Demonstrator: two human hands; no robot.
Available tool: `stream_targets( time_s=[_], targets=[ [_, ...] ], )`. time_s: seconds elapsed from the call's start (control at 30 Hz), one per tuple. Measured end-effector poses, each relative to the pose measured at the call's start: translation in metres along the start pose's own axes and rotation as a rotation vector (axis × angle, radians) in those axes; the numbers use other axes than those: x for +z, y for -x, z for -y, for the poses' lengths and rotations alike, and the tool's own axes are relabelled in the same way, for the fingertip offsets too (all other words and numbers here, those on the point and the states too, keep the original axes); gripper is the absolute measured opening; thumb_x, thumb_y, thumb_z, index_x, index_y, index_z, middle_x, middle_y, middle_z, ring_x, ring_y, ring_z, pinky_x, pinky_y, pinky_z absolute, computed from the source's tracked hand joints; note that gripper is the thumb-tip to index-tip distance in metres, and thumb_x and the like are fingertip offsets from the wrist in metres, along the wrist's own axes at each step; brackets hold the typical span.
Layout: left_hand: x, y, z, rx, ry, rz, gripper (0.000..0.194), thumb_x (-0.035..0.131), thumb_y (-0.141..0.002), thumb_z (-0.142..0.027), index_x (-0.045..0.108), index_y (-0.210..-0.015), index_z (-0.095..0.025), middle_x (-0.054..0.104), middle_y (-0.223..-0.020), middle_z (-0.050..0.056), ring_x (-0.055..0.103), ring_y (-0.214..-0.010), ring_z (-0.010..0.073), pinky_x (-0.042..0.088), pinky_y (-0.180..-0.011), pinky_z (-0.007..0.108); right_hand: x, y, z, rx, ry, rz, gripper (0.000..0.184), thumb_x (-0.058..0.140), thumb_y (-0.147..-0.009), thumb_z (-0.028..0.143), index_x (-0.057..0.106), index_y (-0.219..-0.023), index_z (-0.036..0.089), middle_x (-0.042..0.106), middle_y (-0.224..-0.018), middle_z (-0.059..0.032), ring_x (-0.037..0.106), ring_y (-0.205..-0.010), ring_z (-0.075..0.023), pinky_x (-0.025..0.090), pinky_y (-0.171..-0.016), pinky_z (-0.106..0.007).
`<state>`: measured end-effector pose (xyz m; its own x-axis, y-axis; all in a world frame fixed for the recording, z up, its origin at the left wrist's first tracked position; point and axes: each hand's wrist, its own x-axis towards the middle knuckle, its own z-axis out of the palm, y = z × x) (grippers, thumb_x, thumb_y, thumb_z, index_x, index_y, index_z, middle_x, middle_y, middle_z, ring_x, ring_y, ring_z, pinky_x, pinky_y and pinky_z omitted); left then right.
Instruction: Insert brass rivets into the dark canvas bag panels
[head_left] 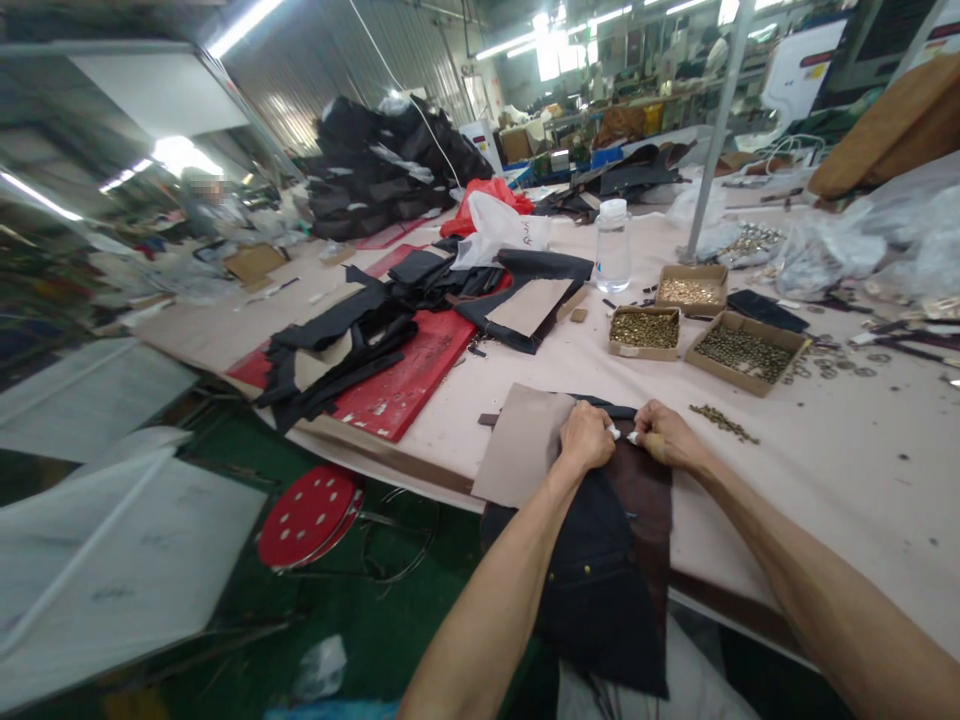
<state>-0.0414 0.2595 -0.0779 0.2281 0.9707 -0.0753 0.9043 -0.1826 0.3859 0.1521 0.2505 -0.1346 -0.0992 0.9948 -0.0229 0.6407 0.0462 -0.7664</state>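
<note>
A dark fabric piece [592, 590] with a brown panel [646, 500] and small brass-coloured studs hangs over the near table edge. My left hand [589, 435] is closed at its upper part, beside a beige sheet [514, 440]. Close by on the right, my right hand [664, 432] pinches at the upper edge of the brown panel. White bits show at the fingertips of both hands; whether they are finger wrapping or something held, I cannot tell. Loose brass-coloured studs [724, 423] lie right of my right hand.
Three cardboard trays of small metal parts [643, 333] stand beyond my hands, near a clear bottle [613, 250]. Dark fabric pieces [330, 330] lie on a red board [405, 375] at the left. Below the table edge is a red stool [309, 515]; a metal pole [720, 130] rises at right.
</note>
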Motion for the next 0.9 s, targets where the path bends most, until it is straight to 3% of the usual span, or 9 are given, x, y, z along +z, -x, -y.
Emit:
stream_targets(
  time_s=[0.17,0.37,0.5,0.67,0.9],
  targets=[
    [0.001,-0.007,-0.007,-0.047,-0.062,0.036,0.019,0.067,-0.080,-0.027,0.076,-0.096,-0.021,0.069,-0.111,0.012,0.065,-0.105,0.0268,0.055,-0.086,0.034,-0.002,-0.006,0.004,0.077,0.053,0.030,0.023,0.061,-0.067,0.015,0.064,-0.089,0.017,0.067,-0.073,-0.0003,0.059,-0.066,-0.0159,0.035,-0.057,-0.023],
    [-0.001,-0.013,-0.014,-0.081,-0.121,0.039,0.029,0.071,-0.073,-0.027,0.074,-0.100,-0.016,0.068,-0.116,0.019,0.066,-0.108,0.0336,0.057,-0.087,0.041,-0.006,-0.011,0.016,0.110,0.141,0.037,0.014,0.063,-0.064,0.015,0.066,-0.077,0.017,0.067,-0.069,-0.0023,0.058,-0.064,-0.0158,0.033,-0.055,-0.024],
    [-0.008,-0.018,-0.013,-0.109,-0.078,0.101,0.026,0.074,-0.072,-0.028,0.076,-0.096,-0.017,0.072,-0.110,0.017,0.069,-0.103,0.0303,0.057,-0.085,0.036,-0.011,-0.018,0.024,0.150,0.201,0.079,0.003,0.066,-0.063,0.019,0.063,-0.062,0.018,0.057,-0.056,0.0000,0.053,-0.057,-0.0139,0.027,-0.051,-0.025],
    [-0.016,-0.028,-0.012,-0.128,-0.038,0.160,0.019,0.075,-0.068,-0.024,0.078,-0.086,-0.021,0.076,-0.102,0.011,0.072,-0.096,0.0270,0.055,-0.081,0.033,-0.020,-0.023,0.038,0.156,0.213,0.111,0.019,0.068,-0.062,0.020,0.054,-0.050,0.018,0.045,-0.049,0.0020,0.044,-0.052,-0.0110,0.021,-0.049,-0.026],
    [-0.028,-0.035,-0.021,-0.248,-0.053,0.172,0.028,0.075,-0.070,-0.023,0.076,-0.098,-0.018,0.075,-0.109,0.018,0.071,-0.106,0.0305,0.056,-0.083,0.033,-0.021,-0.011,0.058,0.134,0.183,0.024,0.013,0.062,-0.059,0.011,0.054,-0.052,0.018,0.053,-0.052,0.0002,0.052,-0.058,-0.0134,0.027,-0.052,-0.024]
  ],
)
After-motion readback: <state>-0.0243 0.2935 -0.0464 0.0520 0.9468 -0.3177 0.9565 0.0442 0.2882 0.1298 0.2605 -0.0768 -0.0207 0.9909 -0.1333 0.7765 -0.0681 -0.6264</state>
